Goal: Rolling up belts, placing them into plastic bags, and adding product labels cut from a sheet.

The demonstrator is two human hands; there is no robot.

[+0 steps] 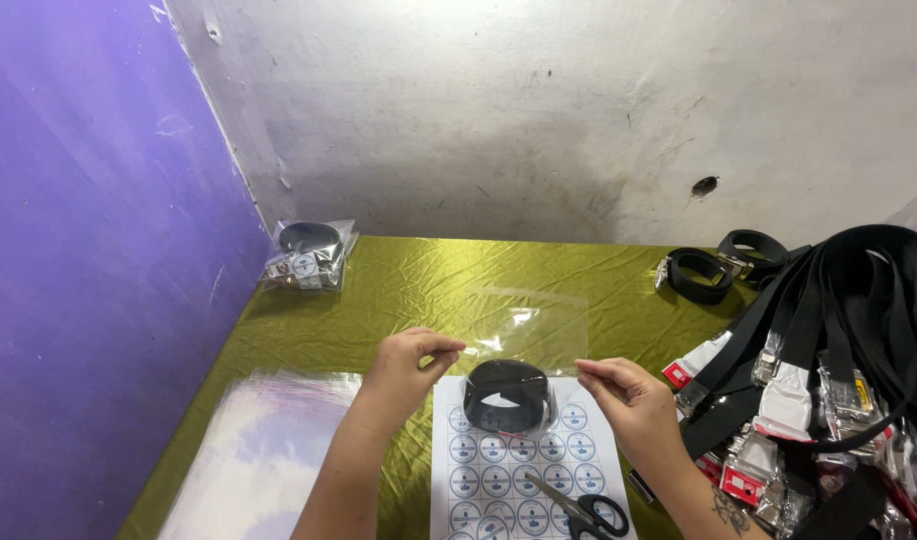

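Near the front edge of the tabletop (399,270), seen from the head camera, both hands hold a clear plastic bag (524,325) up by its lower corners. Left hand (411,370) pinches one corner between thumb and fingertips, the rest of the fingers curled; right hand (624,392) pinches the other corner the same way. Inside the bag's lower part sits a rolled black belt (507,395), hanging between the two hands — just above a white sheet of round blue stickers (499,475) that lies on the olive-gold cloth at the front edge. Black-handled scissors (584,510) rest on the sheet's right side, blades shut. A stack of empty clear bags (254,460) lies at the front left corner. At the back left corner sits a pile of bagged belts (307,255). Two more rolled belts (724,265) lie near the back right corner — and a heap of loose black belts with buckles and tags (839,380) covers the right edge.
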